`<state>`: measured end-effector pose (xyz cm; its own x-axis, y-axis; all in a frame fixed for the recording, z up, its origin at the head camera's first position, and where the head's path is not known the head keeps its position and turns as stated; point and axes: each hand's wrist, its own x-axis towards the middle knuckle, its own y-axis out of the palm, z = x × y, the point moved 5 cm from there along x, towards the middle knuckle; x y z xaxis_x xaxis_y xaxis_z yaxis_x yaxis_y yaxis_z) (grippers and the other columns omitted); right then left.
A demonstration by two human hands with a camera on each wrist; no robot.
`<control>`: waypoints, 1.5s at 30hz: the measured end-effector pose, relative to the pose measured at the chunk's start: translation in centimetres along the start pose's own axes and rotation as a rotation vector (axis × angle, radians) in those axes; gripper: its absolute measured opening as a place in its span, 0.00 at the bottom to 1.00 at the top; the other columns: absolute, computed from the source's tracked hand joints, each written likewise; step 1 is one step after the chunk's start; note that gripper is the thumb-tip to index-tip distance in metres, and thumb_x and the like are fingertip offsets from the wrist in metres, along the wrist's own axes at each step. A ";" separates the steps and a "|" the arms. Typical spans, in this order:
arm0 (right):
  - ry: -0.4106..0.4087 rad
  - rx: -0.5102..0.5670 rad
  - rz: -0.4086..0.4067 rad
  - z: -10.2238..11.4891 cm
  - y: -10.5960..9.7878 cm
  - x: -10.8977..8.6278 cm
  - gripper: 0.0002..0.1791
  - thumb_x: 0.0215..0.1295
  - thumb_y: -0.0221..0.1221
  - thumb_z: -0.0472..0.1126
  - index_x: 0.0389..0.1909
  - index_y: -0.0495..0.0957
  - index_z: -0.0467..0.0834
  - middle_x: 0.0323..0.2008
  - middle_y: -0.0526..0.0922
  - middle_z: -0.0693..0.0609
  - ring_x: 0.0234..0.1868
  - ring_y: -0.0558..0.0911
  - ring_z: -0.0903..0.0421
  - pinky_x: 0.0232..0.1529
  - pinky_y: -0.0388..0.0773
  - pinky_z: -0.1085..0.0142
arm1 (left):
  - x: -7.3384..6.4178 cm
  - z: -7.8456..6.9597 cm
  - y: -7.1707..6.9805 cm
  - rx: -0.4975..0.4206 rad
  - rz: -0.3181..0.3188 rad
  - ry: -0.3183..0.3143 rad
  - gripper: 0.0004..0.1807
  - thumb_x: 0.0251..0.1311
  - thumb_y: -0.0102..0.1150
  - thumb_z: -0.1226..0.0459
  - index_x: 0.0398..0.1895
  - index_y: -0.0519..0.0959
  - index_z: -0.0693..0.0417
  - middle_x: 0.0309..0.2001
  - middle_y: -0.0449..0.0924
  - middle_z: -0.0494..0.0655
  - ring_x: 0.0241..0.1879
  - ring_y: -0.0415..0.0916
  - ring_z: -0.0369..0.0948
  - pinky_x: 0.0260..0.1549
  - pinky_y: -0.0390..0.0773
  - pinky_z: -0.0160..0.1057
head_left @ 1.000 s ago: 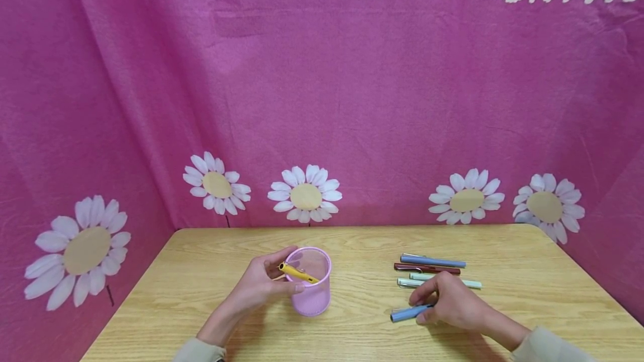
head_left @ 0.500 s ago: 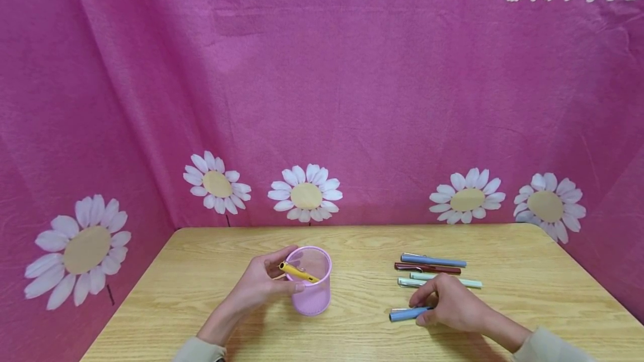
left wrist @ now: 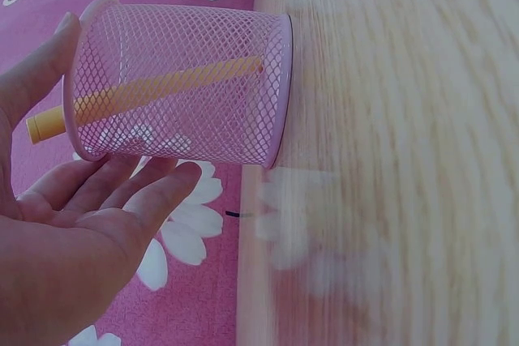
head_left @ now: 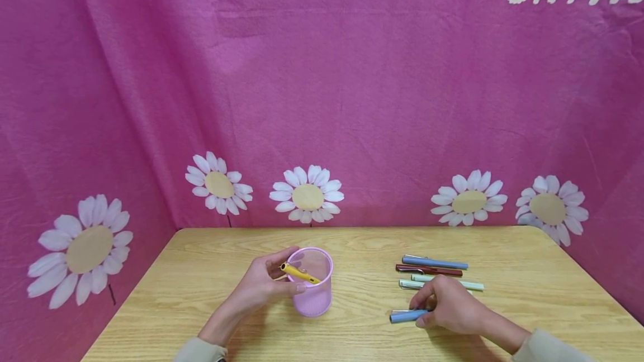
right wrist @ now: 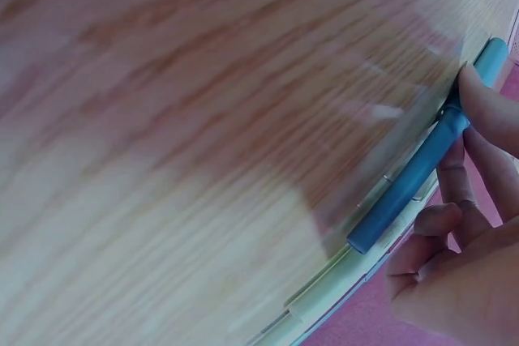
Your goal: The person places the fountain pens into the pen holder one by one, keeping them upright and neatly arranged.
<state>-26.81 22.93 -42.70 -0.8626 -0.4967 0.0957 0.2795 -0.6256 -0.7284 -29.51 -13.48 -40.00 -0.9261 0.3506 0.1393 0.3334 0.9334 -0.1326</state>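
A pink mesh pen cup stands upright on the table, with a yellow pen leaning inside, its end above the rim. My left hand holds the cup from the left, thumb and fingers on either side near the rim; the left wrist view shows the yellow pen through the mesh. My right hand pinches a blue pen between thumb and fingers, low over the table. In the right wrist view this blue pen runs past the fingers on both sides.
Behind my right hand lie another blue pen, a dark red pen and light green pens, roughly parallel on the wooden table. A pink cloth with printed daisies hangs at the back and sides.
Both hands hold their places on the cup and the blue pen. The blue pen's left end has swung very slightly; the whole head view has shifted a little.
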 end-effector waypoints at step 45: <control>-0.005 0.062 -0.132 5.4 -2.6 1.4 0.09 0.57 0.78 0.37 0.38 0.92 0.50 0.50 0.90 0.48 0.64 0.80 0.37 0.65 0.75 0.42 | 0.0 -0.1 0.0 -0.019 0.024 -0.009 0.46 0.55 0.76 0.72 0.76 0.64 0.73 0.75 0.66 0.68 0.70 0.70 0.61 0.65 0.75 0.46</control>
<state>-26.47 20.65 -37.01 -0.8914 -0.4109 0.1911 0.1898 -0.7214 -0.6659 -29.50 -13.47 -39.92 -0.9194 0.3721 0.1273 0.3586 0.9261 -0.1171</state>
